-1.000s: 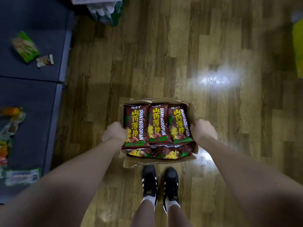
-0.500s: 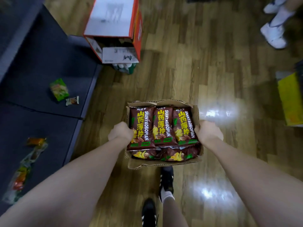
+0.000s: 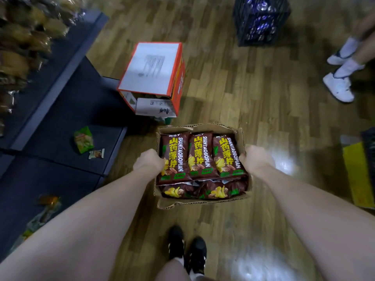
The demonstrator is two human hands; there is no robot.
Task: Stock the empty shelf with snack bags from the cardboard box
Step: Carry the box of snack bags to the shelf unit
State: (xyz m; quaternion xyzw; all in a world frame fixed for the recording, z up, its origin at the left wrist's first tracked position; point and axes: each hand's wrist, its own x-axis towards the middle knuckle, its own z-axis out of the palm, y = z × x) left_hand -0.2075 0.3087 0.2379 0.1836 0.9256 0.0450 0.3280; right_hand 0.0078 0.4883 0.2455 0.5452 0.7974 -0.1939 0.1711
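Above the wooden floor [image 3: 233, 94], left hand [image 3: 149, 162] and right hand [image 3: 256, 159] each clenched on a side of the cardboard box [image 3: 203, 200] of snack bags [image 3: 202, 156]

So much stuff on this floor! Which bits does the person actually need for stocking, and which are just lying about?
Needed:
- cardboard box, gripped by left hand and right hand
- brown snack bags inside it
- dark shelf

Lying about:
- orange and white carton
- black crate
- green packet on the shelf
- yellow box
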